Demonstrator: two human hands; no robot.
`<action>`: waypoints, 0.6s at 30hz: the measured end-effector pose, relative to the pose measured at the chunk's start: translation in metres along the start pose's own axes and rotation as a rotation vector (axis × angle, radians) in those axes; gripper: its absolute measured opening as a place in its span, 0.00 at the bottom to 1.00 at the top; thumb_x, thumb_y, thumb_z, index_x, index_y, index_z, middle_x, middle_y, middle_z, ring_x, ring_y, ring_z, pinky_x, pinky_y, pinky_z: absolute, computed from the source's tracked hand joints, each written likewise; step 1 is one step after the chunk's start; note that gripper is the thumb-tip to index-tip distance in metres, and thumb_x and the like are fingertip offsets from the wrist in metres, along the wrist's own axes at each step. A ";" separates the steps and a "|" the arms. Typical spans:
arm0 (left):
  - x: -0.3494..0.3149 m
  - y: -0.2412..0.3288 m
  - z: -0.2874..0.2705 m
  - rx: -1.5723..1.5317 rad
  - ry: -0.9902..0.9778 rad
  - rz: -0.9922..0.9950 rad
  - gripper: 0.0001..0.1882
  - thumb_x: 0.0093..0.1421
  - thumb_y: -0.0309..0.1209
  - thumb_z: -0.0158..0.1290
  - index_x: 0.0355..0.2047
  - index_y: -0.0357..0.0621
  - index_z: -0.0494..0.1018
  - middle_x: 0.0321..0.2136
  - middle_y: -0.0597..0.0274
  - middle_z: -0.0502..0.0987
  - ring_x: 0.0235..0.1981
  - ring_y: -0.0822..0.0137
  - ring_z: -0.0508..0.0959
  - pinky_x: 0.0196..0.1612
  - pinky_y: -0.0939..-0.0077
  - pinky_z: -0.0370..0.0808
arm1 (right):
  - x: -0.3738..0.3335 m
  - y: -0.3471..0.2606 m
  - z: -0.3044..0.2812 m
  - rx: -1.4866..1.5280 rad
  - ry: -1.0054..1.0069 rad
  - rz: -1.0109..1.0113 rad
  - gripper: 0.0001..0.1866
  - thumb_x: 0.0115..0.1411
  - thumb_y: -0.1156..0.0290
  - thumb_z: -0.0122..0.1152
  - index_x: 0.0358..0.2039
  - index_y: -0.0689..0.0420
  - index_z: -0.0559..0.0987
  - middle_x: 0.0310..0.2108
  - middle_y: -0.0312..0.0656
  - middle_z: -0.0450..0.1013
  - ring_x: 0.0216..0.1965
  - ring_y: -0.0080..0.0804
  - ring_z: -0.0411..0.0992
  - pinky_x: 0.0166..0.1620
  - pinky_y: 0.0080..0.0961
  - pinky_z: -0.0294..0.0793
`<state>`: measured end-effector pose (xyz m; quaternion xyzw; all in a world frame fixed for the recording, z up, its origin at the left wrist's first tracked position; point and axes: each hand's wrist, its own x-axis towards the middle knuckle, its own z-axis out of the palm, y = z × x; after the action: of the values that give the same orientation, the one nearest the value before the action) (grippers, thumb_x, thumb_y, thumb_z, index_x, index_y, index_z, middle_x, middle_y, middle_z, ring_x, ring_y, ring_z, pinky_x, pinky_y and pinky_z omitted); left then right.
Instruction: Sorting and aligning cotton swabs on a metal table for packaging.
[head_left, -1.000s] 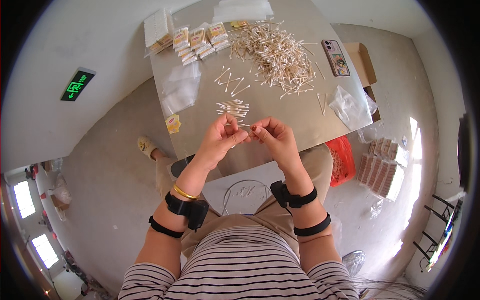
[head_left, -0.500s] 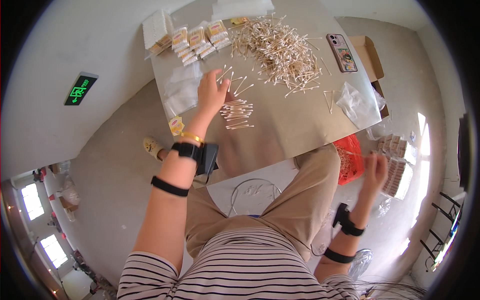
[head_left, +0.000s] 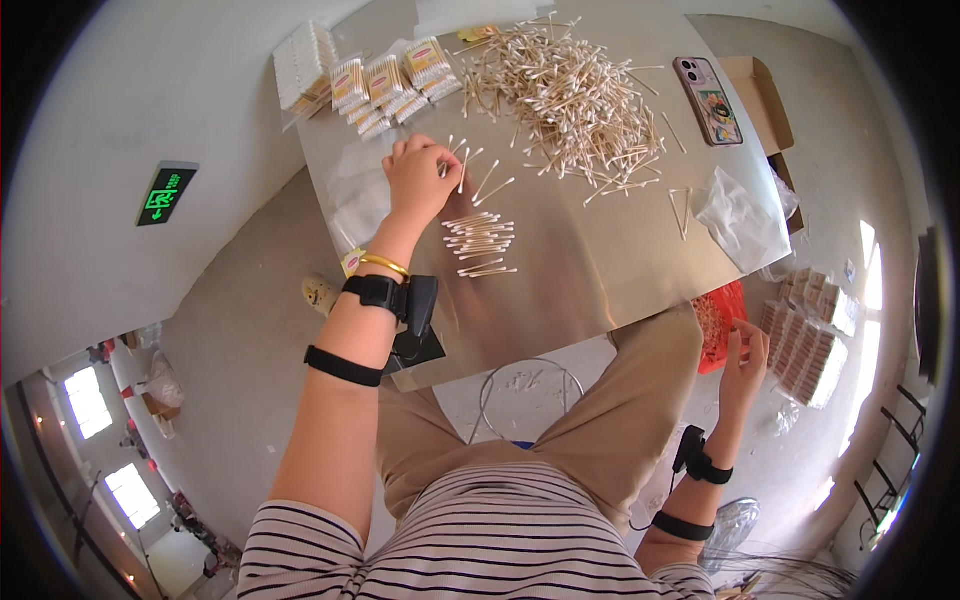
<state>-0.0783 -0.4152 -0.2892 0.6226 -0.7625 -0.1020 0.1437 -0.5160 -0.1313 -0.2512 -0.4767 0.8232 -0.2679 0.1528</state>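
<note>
My left hand (head_left: 415, 180) is over the metal table, its thumb and index finger closed on a cotton swab. A few loose cotton swabs (head_left: 485, 182) lie fanned beside those fingertips. Just nearer sits a small group of cotton swabs (head_left: 478, 235) lined up roughly side by side. Past them spreads a large heap of cotton swabs (head_left: 565, 105). My right hand (head_left: 745, 365) hangs off the table's right side, next to a red bag (head_left: 718, 320) with swabs inside; its fingers are loosely apart and hold nothing I can see.
Packed swab bundles (head_left: 385, 82) and clear plastic sleeves (head_left: 360, 195) occupy the table's left side. A phone (head_left: 708, 102) and crumpled clear bag (head_left: 738, 218) lie at the right. Stacked packs (head_left: 808, 335) stand on the floor, and an open cardboard box (head_left: 758, 100) is beyond the table.
My left hand has drawn its fingers in onto a swab among the loose ones. My right hand, blurred before, has moved down slightly beside the red bag. The view has shifted a little.
</note>
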 end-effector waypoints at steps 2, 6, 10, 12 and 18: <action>-0.002 -0.009 0.000 -0.001 0.024 -0.060 0.04 0.50 0.37 0.64 0.24 0.55 0.80 0.40 0.68 0.73 0.48 0.59 0.68 0.51 0.59 0.61 | 0.000 -0.007 0.003 0.053 -0.021 0.037 0.09 0.66 0.70 0.56 0.43 0.57 0.81 0.42 0.39 0.74 0.42 0.30 0.71 0.39 0.24 0.67; -0.001 0.000 0.011 0.091 -0.027 -0.195 0.11 0.51 0.41 0.63 0.32 0.54 0.79 0.42 0.65 0.72 0.49 0.56 0.68 0.52 0.56 0.62 | -0.003 0.001 0.000 0.012 -0.007 0.014 0.11 0.68 0.67 0.55 0.45 0.56 0.81 0.41 0.35 0.74 0.40 0.23 0.70 0.37 0.21 0.63; 0.002 -0.004 0.028 -0.025 0.121 -0.180 0.19 0.52 0.43 0.63 0.41 0.52 0.75 0.43 0.62 0.71 0.49 0.54 0.69 0.53 0.54 0.62 | -0.002 -0.006 0.000 0.035 -0.034 0.038 0.10 0.67 0.69 0.55 0.44 0.56 0.81 0.41 0.34 0.74 0.40 0.23 0.71 0.37 0.21 0.63; 0.003 -0.002 0.035 -0.093 0.137 -0.075 0.22 0.53 0.42 0.62 0.47 0.52 0.72 0.44 0.60 0.71 0.49 0.53 0.69 0.54 0.54 0.63 | -0.002 -0.015 -0.002 0.049 -0.051 0.069 0.10 0.67 0.69 0.55 0.44 0.56 0.81 0.41 0.34 0.74 0.40 0.24 0.71 0.37 0.21 0.62; -0.008 0.010 0.033 -0.257 -0.035 0.236 0.12 0.58 0.28 0.57 0.43 0.50 0.75 0.42 0.61 0.72 0.48 0.53 0.70 0.55 0.56 0.64 | -0.003 -0.012 -0.003 0.031 -0.029 0.006 0.10 0.67 0.70 0.55 0.44 0.56 0.81 0.42 0.35 0.74 0.40 0.25 0.71 0.37 0.22 0.64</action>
<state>-0.0976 -0.4058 -0.3179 0.5033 -0.8133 -0.1919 0.2200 -0.5079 -0.1325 -0.2416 -0.4755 0.8182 -0.2732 0.1726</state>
